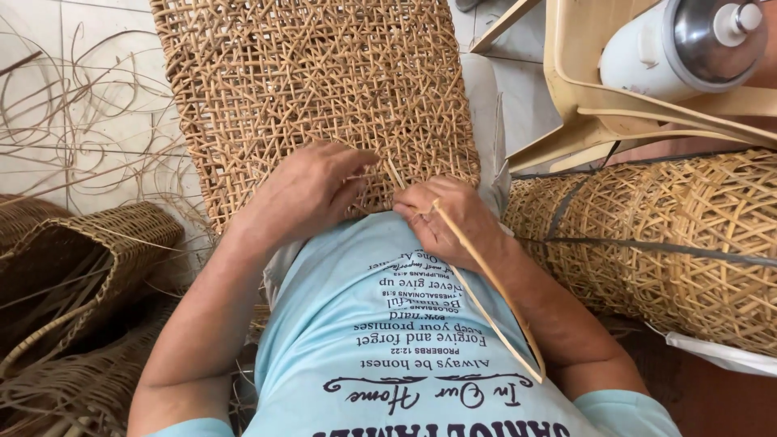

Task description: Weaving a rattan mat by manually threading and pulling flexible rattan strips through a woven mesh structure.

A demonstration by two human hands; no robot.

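A large open-weave rattan panel [316, 81] leans against my lap, reaching away from me. My left hand [312, 188] rests on its near edge, fingers pressed into the weave. Beside it, my right hand [449, 218] pinches a thin rattan strip [486, 279] where it enters the weave. The strip's loose end runs back over my light blue shirt toward my right elbow.
Woven rattan baskets [672, 243] lie on my right. Darker woven baskets [89, 267] and loose rattan strands [73, 113] cover the tiled floor on my left. A cream plastic chair [599, 113] with a white and metal flask [688, 40] stands at the far right.
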